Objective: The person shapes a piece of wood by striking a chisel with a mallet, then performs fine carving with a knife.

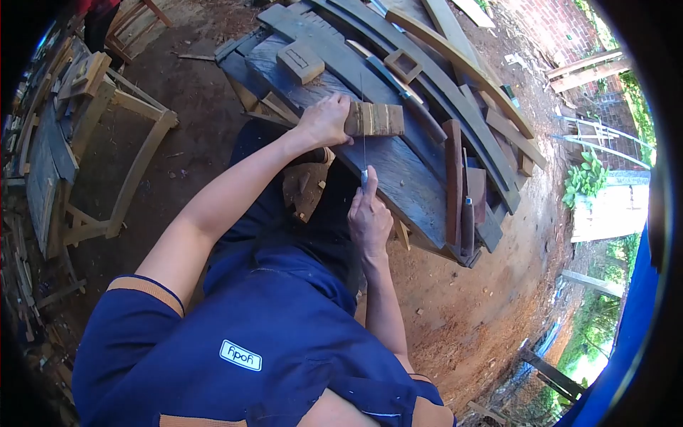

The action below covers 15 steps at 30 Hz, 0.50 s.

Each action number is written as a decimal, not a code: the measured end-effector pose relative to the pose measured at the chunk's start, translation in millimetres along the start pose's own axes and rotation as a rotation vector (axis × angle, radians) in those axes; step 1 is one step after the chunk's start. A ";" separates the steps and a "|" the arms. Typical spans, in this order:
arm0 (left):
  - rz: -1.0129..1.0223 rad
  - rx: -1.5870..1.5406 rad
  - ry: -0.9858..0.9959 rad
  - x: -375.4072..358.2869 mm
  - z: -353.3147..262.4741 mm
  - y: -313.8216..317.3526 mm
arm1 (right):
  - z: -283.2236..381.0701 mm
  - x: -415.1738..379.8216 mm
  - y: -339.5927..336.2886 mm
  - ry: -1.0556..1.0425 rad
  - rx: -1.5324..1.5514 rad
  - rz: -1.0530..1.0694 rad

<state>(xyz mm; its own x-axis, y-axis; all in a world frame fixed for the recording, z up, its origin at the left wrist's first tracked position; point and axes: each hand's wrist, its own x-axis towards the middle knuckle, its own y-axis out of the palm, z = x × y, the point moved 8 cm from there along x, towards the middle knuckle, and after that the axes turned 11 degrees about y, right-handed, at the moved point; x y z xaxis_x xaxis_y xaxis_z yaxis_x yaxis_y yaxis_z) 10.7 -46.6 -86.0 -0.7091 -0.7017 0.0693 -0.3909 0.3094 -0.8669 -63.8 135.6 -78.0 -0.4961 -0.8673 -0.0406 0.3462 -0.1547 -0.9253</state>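
Observation:
My left hand presses on one end of a small striped wooden block, which lies across the dark workbench. A handsaw, its thin blade seen nearly edge-on, crosses the block close to my left fingers. My right hand is closed round the saw's handle at the near edge of the bench, the index finger stretched along it. Beyond my left hand sits a pale wooden block with pencil lines marked on it.
Long curved wooden pieces lie along the bench's far side, near a small square wooden frame. A dark-handled tool rests by the right end. Left stands a wooden frame; a person is at the upper left.

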 end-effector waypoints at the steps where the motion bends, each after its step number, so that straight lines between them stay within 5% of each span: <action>1: 0.023 0.034 -0.009 0.0 -0.8 -0.8 | 6.7 -0.6 -3.9 -0.007 -0.044 0.000; 15: 0.021 0.089 -0.029 -1.0 1.1 -5.0 | 24.2 47.0 10.4 -0.028 -0.118 -0.039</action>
<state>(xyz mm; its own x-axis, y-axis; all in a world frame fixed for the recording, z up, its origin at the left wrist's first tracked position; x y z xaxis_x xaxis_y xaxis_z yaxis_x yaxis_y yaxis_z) 14.0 -48.2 -82.3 -0.6990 -0.7142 0.0374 -0.3214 0.2670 -0.9085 -64.3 81.8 -80.4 -0.4842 -0.8749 0.0051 0.2301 -0.1330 -0.9640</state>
